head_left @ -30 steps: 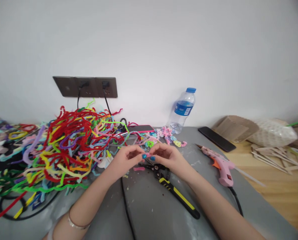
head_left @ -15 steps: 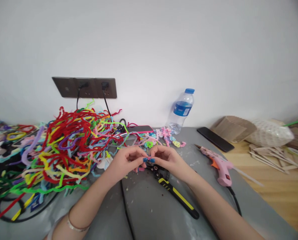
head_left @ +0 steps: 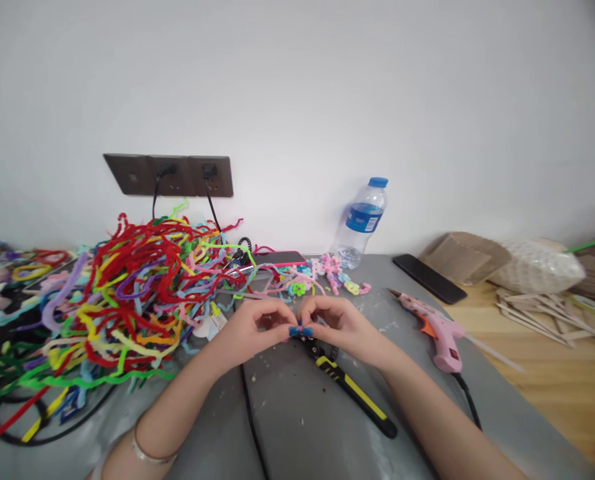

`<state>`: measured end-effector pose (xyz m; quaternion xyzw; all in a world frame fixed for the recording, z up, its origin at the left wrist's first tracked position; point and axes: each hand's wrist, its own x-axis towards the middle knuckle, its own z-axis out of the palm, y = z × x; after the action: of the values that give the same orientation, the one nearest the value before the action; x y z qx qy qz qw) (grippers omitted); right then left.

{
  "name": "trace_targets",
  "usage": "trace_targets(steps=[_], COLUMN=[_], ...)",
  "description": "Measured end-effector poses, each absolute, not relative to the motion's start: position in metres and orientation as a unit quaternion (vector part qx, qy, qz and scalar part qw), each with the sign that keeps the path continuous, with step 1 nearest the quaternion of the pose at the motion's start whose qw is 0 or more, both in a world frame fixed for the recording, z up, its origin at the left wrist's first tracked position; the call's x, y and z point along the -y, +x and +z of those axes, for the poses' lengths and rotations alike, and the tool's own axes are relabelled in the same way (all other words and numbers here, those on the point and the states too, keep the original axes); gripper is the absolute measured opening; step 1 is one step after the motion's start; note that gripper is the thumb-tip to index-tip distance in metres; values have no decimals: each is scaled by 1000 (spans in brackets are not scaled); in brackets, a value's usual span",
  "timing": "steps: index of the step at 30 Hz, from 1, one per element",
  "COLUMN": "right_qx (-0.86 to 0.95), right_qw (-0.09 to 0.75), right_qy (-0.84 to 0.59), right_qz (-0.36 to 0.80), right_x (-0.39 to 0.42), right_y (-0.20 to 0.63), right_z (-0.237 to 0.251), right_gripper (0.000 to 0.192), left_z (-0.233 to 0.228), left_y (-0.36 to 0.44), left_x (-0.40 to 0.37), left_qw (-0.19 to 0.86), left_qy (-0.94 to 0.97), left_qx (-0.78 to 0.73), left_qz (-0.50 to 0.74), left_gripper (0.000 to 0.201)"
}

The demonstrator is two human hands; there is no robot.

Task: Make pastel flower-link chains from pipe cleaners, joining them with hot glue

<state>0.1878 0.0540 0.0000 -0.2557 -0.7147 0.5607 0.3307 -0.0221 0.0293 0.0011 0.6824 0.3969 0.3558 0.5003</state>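
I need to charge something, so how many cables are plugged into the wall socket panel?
2. Both black cables hang from the two right-hand outlets of the socket panel; lower down the pipe cleaner pile hides them.

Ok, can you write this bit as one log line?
left hand: pinching small pink piece | right hand: pinching same piece | pliers: on grey mat under hands | glue gun: lying right

Whatever the left hand (head_left: 250,330) and right hand (head_left: 334,323) pinch between them is almost wholly covered by the curled fingers (head_left: 277,313); its shape and colour cannot be told. The head of the wire stripper (head_left: 350,387) is hidden under the right hand. The pipe cleaner pile (head_left: 127,293) runs off the left edge. Both forearms are cut off at the bottom edge. The wooden sticks (head_left: 552,313) blur toward the right edge.
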Motion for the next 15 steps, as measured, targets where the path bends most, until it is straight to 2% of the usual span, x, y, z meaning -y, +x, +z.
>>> trace_targets(steps=[11,15], right_qx=[776,760], right_qw=[241,264], right_qy=[-184,-194], right_qz=[554,562], right_x=[-53,-54], right_y=[192,192], right_z=[5,4], right_gripper=[22,19], left_z=[0,0], left_y=[-24,-22], left_x=[-29,-28], left_qw=[652,659], left_qy=[630,605], left_qx=[-356,-369], left_qz=[227,253], left_gripper=[18,23])
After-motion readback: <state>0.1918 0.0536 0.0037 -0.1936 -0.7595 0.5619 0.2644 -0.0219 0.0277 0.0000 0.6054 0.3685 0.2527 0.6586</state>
